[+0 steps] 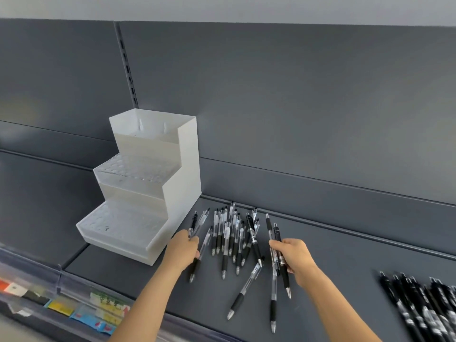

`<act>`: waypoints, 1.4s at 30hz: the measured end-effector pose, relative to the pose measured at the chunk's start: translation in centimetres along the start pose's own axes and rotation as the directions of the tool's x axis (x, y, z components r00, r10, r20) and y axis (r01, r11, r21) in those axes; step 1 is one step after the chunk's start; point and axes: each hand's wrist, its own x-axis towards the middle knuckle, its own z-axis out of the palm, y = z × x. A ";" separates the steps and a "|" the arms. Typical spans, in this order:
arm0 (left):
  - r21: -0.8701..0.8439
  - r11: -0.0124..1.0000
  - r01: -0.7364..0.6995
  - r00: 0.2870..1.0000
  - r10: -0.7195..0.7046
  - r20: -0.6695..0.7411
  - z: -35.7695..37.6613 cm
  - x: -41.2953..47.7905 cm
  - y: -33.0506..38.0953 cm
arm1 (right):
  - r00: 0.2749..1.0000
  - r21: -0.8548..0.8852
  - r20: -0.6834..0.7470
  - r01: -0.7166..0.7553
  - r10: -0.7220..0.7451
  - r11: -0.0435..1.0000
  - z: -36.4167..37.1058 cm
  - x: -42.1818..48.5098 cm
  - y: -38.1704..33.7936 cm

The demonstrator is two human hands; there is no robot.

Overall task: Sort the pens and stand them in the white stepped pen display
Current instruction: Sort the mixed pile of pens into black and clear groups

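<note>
Left hand (183, 250) grips two pens (195, 219) beside the white stepped pen display (182, 183). Right hand (294, 257) clasps a few pens (277, 234) — the loose pile (225, 240) lies between.

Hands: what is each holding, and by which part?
Left hand grips two pens mid-barrel; right hand grips a black pen and a clear pen, also mid-barrel.

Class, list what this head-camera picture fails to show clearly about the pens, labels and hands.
Head view: black pens far right, motion-blurred and cut by the frame edge; uncountable.
Head view: shelf labels, print blurred and too small.
Head view: left hand, its own back hides the fingers gripping pens.
</note>
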 end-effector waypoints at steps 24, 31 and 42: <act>-0.676 0.719 0.159 0.903 0.171 0.395 5.0 -5.7 7.2 | 0.958 0.445 0.281 -0.079 -0.056 0.892 -6.3 -6.9 -1.1; -0.561 0.828 0.003 0.803 0.332 0.494 11.3 -10.1 12.0 | 0.992 0.506 0.127 -0.065 0.000 0.860 -12.9 -9.4 0.4; -0.350 0.722 -0.597 0.615 0.692 0.379 28.4 -21.1 20.7 | 0.990 0.782 0.118 -0.138 0.074 0.608 -30.4 -14.9 7.0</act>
